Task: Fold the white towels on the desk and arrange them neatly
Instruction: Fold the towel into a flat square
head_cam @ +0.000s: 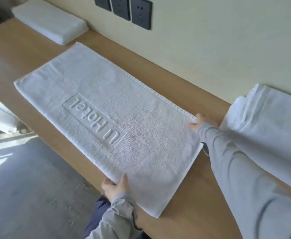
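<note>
On desk | towel flat | left hand grips near edge | right hand far corner, grip unclear

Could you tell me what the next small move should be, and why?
Probably lift the right end and fold it over to the left end: the towel lies flat on the desk, the left hand grips its near edge and the right hand touches its far corner.

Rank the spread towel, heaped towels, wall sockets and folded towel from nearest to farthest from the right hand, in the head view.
1. Spread towel: the right hand is at its far right corner.
2. Heaped towels: just right of the hand.
3. Wall sockets: on the wall, up left.
4. Folded towel: far left end of the desk.
</note>
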Motion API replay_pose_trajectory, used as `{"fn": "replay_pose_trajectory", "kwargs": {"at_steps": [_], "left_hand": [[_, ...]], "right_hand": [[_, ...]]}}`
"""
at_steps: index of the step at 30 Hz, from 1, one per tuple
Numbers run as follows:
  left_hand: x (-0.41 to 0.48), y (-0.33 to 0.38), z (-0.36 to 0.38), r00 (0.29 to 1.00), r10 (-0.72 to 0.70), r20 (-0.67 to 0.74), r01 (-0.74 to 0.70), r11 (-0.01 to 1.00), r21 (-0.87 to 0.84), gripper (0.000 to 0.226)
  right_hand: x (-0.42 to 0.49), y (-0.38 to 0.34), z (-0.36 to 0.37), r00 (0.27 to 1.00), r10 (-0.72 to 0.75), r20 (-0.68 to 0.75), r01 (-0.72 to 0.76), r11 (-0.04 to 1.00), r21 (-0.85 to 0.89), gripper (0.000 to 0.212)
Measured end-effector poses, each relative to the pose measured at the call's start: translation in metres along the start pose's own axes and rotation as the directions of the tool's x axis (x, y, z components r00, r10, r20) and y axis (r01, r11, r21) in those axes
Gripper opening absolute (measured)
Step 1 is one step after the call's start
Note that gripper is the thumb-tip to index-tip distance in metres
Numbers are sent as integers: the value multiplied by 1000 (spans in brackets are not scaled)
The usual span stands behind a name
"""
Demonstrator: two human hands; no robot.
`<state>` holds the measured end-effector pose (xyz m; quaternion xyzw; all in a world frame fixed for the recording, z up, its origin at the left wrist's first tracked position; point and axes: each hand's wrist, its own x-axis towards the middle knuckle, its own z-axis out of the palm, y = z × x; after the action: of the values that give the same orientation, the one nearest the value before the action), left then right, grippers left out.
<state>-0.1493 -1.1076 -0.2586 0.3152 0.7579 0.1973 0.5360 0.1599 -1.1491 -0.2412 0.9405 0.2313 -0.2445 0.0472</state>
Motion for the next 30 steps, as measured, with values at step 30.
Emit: {"fn": "replay_pose_trajectory", "kwargs": {"at_steps": [30], "left_hand": [[-54,138,-107,582,250,774,-200,966,-162,76]], "right_hand": [[-19,-65,-137,890,-333,-311,235,-249,940,42]]}}
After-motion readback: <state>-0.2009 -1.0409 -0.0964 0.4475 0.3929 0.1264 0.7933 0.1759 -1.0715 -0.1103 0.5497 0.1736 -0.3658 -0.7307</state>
